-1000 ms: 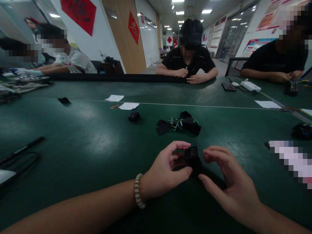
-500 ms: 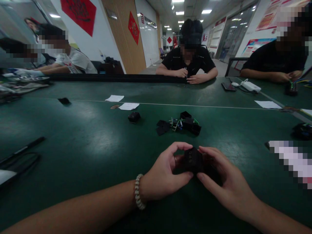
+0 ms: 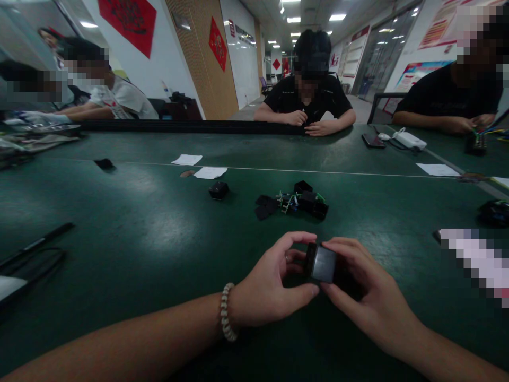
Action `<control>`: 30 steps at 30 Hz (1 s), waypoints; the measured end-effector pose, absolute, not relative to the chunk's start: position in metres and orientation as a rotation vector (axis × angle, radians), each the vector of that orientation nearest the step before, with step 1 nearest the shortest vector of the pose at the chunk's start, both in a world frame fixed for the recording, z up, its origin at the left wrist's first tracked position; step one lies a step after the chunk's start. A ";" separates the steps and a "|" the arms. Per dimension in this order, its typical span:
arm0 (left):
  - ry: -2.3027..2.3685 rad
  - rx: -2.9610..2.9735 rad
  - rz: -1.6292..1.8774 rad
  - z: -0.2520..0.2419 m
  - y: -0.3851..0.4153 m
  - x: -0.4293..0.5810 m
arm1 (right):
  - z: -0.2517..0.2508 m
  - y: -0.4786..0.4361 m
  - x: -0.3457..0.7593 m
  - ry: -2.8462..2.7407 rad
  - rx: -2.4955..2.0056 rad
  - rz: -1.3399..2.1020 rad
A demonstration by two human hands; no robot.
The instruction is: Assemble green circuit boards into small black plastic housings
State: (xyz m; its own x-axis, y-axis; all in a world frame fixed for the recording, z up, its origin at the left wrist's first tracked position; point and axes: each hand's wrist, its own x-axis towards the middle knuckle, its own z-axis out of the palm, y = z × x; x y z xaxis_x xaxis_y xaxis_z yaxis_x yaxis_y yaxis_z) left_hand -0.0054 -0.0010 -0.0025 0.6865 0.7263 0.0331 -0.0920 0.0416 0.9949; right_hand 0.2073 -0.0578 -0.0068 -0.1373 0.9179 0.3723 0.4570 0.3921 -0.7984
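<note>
Small glossy-black plastic-looking box [image 3: 325, 264] | R hand [image 3: 368, 289]: part-curled, pinching it | L hand [image 3: 268, 284]: half-open at its L side, hold can't tell | loc: betw. both, over green tabletop [image 3: 159, 284] | step: prob. 2-hand insp.; next: likely needs steady fingertips

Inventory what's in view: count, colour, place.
Held block: one, black, front centre
Second block: one, black, centre left
Parts pile: one, black and green, centre
Papers: at least four, white, tabletop
Phone: one, dark, far right
Corded brick: one, white, beside phone
Rod: one, black, left
Scrap: one, black, left
Table: one, green, foreground
People: at least four, dark or pale tops, background
Wall hangings: at least three, red, background
Left hand: one, ungloved, block's left
Right hand: one, ungloved, block's right
</note>
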 end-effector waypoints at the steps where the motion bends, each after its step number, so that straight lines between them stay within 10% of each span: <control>1: 0.581 1.399 0.675 -0.002 -0.001 -0.005 | -0.007 -0.058 0.207 -1.747 -1.202 0.639; 30: 0.626 1.484 0.750 0.001 -0.001 0.000 | -0.006 -0.059 0.208 -1.674 -1.165 0.858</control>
State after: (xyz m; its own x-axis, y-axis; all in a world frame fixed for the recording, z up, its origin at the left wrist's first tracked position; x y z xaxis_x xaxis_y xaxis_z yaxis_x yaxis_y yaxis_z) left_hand -0.0004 -0.0006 0.0014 0.6361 0.7675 0.0800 -0.0591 -0.0550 0.9967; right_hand 0.2083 -0.0586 -0.0061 -0.1554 0.9475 0.2796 0.3257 0.3164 -0.8910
